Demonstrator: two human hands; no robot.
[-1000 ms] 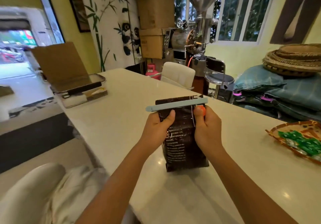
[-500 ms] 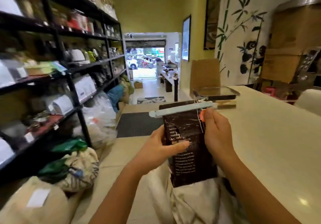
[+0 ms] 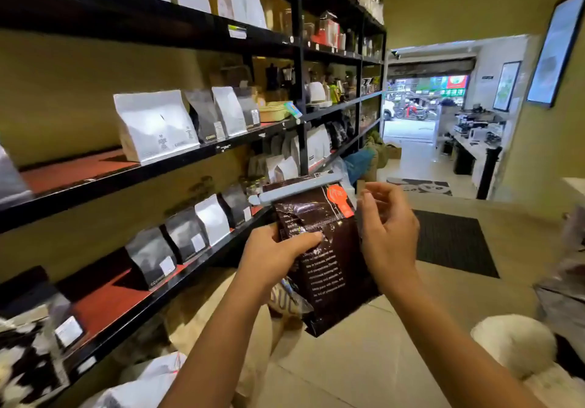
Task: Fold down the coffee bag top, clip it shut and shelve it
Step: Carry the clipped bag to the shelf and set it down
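A dark brown coffee bag (image 3: pixel 329 259) with white print and an orange label hangs in the air in front of me, tilted, its top folded down. A pale blue clip (image 3: pixel 297 188) is clamped across that fold. My left hand (image 3: pixel 272 254) grips the bag's left edge, thumb across the front. My right hand (image 3: pixel 387 229) is just to the right of the bag with curled, spread fingers, off the bag as far as I can see. The black shelf unit (image 3: pixel 202 151) with red boards stands to my left.
White and black coffee bags (image 3: pixel 155 124) stand on the middle and lower shelves, with bare red board to their left. Sacks and bags lie on the floor under the shelf. A dark mat (image 3: pixel 452 243) lies ahead. A counter (image 3: pixel 474 148) stands near the open doorway.
I have turned from the table to face the shelves, carrying the clipped bag with me. My right hand has come off the bag's right edge; the left still holds it.
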